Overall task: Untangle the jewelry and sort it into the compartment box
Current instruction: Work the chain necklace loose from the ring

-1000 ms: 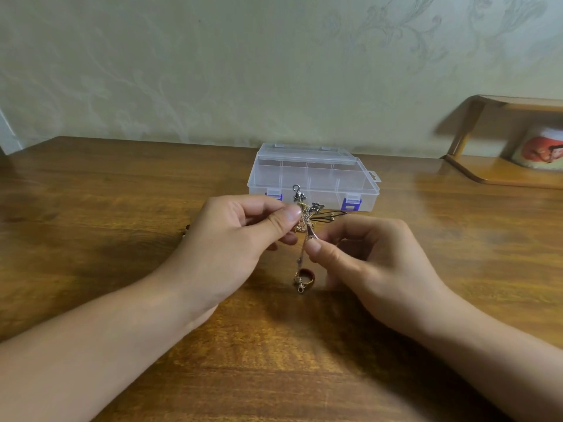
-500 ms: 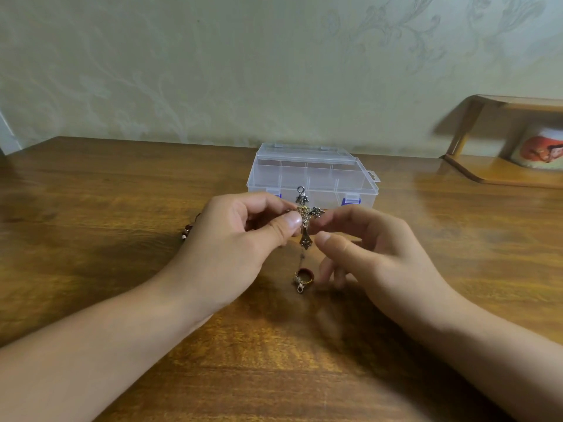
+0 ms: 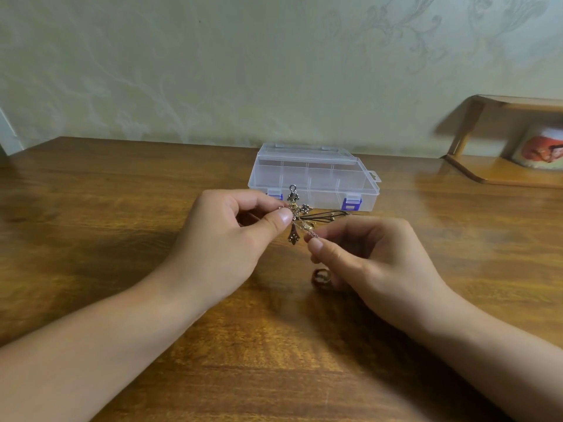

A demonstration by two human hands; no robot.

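metal cross pendant (image 3: 294, 219) held above tabletop (image 3: 122, 239) mid-width, in front of closed compartment box (image 3: 313, 181). long axis near vertical, loop end up. left hand (image 3: 225, 239) pinches cross at crossbar, thumb against forefinger. right hand (image 3: 365, 254) pinches thin chain (image 3: 310, 233) just right of and below cross; dark strands (image 3: 332, 214) run right from tangle. ring (image 3: 321, 277) lies under right fingers, contact unclear. judgement: free chain by drawing rightward, away from cross; right hand nearer.

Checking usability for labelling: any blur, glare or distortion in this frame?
Head view: the cross pendant pinched by the left hand is fairly sharp; the ring beside the right hand and the shelf are smeared; light sheen on the table; its far edge bows from the wide angle.
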